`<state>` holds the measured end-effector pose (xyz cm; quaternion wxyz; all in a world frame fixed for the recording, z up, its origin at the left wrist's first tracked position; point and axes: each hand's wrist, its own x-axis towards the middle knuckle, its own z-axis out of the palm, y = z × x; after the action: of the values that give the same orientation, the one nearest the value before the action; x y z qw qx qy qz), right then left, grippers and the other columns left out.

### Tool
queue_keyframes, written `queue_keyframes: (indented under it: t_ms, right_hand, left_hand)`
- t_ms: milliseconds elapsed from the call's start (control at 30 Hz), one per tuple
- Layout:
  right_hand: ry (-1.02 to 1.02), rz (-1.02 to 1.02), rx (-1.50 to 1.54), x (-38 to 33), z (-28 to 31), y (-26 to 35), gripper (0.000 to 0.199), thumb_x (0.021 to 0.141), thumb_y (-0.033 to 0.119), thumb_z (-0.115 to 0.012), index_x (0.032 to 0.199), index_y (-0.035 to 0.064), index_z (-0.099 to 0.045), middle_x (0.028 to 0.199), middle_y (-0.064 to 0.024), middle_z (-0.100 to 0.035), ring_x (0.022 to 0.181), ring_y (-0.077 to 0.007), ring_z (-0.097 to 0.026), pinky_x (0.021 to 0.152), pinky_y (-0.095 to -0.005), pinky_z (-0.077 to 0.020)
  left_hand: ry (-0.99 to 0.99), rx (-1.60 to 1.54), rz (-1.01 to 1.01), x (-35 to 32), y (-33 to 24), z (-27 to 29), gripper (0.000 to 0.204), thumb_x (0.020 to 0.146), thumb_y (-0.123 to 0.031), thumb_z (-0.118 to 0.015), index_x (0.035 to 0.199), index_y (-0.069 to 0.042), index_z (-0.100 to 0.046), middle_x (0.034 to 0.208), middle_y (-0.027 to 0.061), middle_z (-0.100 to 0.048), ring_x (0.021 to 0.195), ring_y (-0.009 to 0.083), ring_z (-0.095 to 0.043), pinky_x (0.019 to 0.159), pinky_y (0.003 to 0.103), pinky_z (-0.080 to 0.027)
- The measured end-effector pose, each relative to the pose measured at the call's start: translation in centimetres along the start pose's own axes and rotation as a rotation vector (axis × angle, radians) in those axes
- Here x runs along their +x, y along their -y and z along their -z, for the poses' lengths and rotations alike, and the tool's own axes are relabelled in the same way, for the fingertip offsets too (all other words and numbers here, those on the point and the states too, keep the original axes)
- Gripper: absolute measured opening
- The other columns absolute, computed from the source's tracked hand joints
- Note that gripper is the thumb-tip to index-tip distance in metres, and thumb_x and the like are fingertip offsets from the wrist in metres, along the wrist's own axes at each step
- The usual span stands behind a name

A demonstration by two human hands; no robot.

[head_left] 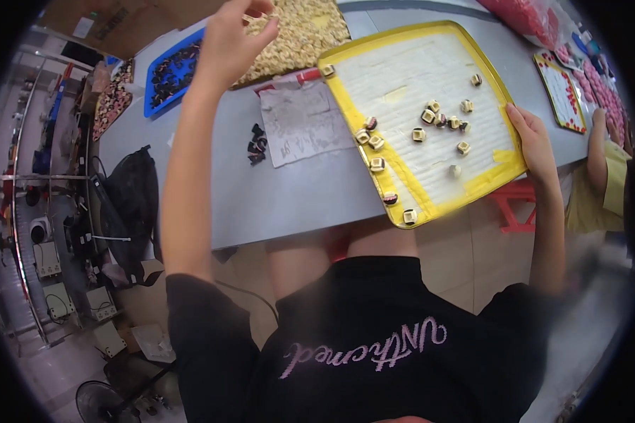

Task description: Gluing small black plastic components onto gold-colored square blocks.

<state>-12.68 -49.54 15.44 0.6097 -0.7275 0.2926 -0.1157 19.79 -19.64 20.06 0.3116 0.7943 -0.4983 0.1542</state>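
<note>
My right hand (533, 141) grips the right rim of a shallow, yellow-edged tray (409, 67) with a white lining. The tray sits at a slant, its near corner out past the table's front edge. Small cream-and-dark square pieces (419, 135) are scattered over its middle, and several more lie along its left rim. My left hand (236, 39) is raised near the top of the view, fingers apart, and nothing shows between them. Behind that hand lies a wide spread of many cream-coloured small pieces (296, 32).
A blue tray (150, 95) of dark bits stands at the far left of the grey table (289, 197). Dark scraps (257, 144) lie beside a stained sheet (303, 123). At right are another tray (561, 95) with red pieces and a person's arm (597, 151). A red stool (513, 204) stands below.
</note>
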Motion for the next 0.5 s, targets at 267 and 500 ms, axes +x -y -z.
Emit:
queue_keyframes:
  t_ms: [267, 500]
  right_hand:
    - [-0.102, -0.001, 0.036, 2.8, 3.4, 1.6, 0.035, 0.096, 0.029, -0.047, 0.099, -0.0022, -0.061, 0.081, -0.0011, -0.064, 0.066, -0.0035, -0.056, 0.06, -0.0188, -0.0434]
    - [-0.21, -0.017, 0.163, 12.0, 11.8, 5.9, 0.033, 0.093, 0.032, -0.051, 0.104, 0.0019, -0.058, 0.091, -0.0043, -0.065, 0.07, -0.0098, -0.061, 0.061, -0.0223, -0.0486]
  left_hand:
    - [-0.049, 0.064, 0.059, -0.1, 8.4, -5.8, 0.025, 0.077, -0.017, -0.065, 0.099, -0.006, -0.06, 0.109, 0.0133, -0.058, 0.107, 0.0324, -0.049, 0.093, 0.039, -0.038]
    - [-0.426, -0.297, 0.214, -3.4, -0.6, -0.8, 0.013, 0.082, -0.007, -0.059, 0.095, -0.005, -0.06, 0.105, 0.0071, -0.061, 0.098, 0.0203, -0.054, 0.08, 0.029, -0.042]
